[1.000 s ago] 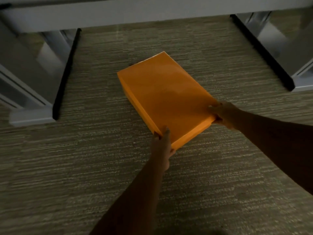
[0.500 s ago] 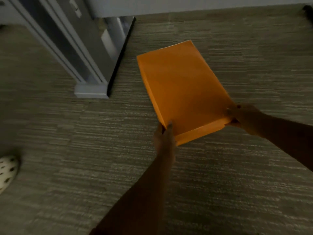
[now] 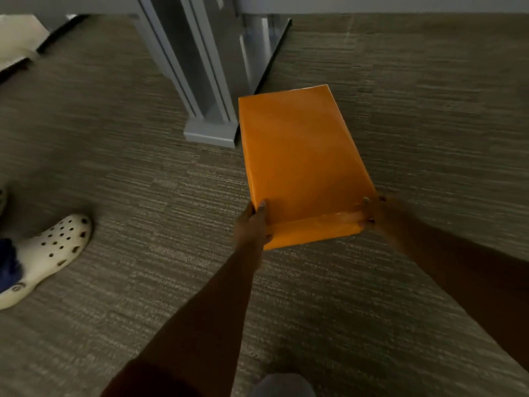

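Both hands, left [image 3: 253,224] and right [image 3: 378,214], grip the orange box [image 3: 300,156]'s near corners; a grey desk leg [image 3: 210,121] stands just beyond-left, a white clog [image 3: 48,250] far left.

One wide-angle view from head height, facing forward and steeply down at the carpet floor [image 3: 143,196]. The left hand [image 3: 252,224], right hand [image 3: 378,216] and orange box [image 3: 300,156] lie near, right of centre.

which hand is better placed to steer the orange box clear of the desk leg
Probably left: the left hand grips the orange box on the desk leg side; the right hand grips the opposite corner.
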Available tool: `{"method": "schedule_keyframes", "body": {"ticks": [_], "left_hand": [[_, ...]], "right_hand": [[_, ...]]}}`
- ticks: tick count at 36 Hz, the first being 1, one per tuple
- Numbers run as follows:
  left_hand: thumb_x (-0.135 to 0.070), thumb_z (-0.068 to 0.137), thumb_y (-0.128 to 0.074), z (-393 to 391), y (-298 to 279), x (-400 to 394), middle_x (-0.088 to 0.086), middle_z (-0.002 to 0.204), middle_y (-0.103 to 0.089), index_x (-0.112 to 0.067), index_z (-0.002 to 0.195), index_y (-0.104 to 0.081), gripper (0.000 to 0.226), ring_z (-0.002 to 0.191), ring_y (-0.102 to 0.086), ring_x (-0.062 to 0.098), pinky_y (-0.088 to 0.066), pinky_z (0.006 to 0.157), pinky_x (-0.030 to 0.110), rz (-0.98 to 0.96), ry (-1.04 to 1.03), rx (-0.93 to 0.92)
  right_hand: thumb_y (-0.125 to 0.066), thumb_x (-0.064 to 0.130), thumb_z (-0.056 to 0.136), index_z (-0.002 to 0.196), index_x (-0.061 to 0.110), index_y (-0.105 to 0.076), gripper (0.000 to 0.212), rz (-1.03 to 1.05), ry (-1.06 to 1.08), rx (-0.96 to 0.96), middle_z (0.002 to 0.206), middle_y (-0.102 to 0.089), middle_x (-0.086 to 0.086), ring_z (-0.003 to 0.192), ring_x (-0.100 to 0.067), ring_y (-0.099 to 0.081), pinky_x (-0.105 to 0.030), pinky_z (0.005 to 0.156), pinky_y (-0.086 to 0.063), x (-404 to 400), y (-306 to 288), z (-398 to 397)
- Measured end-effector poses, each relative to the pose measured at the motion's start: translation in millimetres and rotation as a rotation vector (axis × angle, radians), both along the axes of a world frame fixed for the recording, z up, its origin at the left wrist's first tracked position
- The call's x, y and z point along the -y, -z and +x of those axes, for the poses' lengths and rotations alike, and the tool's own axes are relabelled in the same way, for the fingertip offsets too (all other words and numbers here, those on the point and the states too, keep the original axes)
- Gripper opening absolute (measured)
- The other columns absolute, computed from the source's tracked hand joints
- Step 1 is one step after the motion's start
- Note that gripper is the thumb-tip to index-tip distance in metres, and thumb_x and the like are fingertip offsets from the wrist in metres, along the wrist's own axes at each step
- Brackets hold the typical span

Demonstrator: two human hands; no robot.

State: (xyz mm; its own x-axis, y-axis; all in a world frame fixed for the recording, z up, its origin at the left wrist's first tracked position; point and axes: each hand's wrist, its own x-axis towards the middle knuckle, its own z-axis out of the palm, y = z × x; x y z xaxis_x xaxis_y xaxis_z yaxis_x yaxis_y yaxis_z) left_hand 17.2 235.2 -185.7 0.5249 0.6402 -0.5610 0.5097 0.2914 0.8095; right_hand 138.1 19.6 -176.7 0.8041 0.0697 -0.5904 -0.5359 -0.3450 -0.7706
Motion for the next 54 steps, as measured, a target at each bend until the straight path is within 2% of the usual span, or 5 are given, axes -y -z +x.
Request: {"method": "schedule_keyframes", "body": {"ticks": [7,12,22,36,54], "left_hand": [[-0.050,0.097,-0.048,-10.5,1.0,-1.9,0.001,0.118,-0.054,-0.026,0.141,-0.049,0.050,0.101,-0.056,0.026,-0.060,0.079,0.046,0.041,0.078,-0.055],[-0.055,0.099,-0.035,-18.6,-7.9,2.6,0.013,0.149,-0.042,-0.023,0.153,-0.025,0.063,0.124,-0.050,0.038,-0.048,0.099,0.057,0.039,0.226,-0.145],[-0.050,0.099,-0.043,-48.6,-35.2,18.3,0.018,0.159,-0.029,-0.010,0.156,-0.010,0.077,0.140,-0.039,0.037,-0.038,0.111,0.051,0.191,0.211,-0.162],[-0.040,0.100,-0.042,-100.2,-95.5,53.9,0.018,0.151,-0.042,-0.010,0.152,-0.025,0.063,0.135,-0.044,0.040,-0.040,0.108,0.048,0.600,0.451,-0.182],[-0.045,0.098,-0.046,-71.8,-45.7,16.6,0.018,0.157,-0.033,-0.009,0.155,-0.017,0.073,0.139,-0.039,0.040,-0.035,0.110,0.049,0.528,0.477,-0.176]], "right_hand": [[-0.049,0.020,0.103,0.139,0.004,-0.048,0.039,-0.005,-0.019,-0.018,0.132,-0.057,-0.017,0.119,-0.035,-0.059,-0.044,0.096,-0.052,-7.6,-5.3,-8.8],[-0.050,0.033,0.101,0.126,0.007,-0.051,0.036,-0.121,-0.100,0.099,0.108,-0.063,-0.012,0.091,-0.025,-0.062,-0.042,0.078,-0.055,-10.1,-17.7,-29.9],[-0.046,0.045,0.101,0.160,0.012,-0.008,0.077,-0.510,-0.516,0.521,0.166,-0.011,-0.019,0.148,-0.042,-0.027,-0.056,0.115,-0.034,-8.5,-43.7,-83.4],[-0.040,0.046,0.103,0.159,0.005,-0.004,0.078,-0.592,-0.774,0.822,0.158,-0.029,-0.025,0.132,-0.045,-0.045,-0.050,0.098,-0.045,-1.4,-83.0,-128.0],[-0.047,0.050,0.099,0.159,0.016,-0.016,0.076,-0.449,-0.506,0.599,0.163,-0.023,-0.018,0.142,-0.044,-0.036,-0.055,0.105,-0.042,-89.4,-54.9,-88.0]]}}
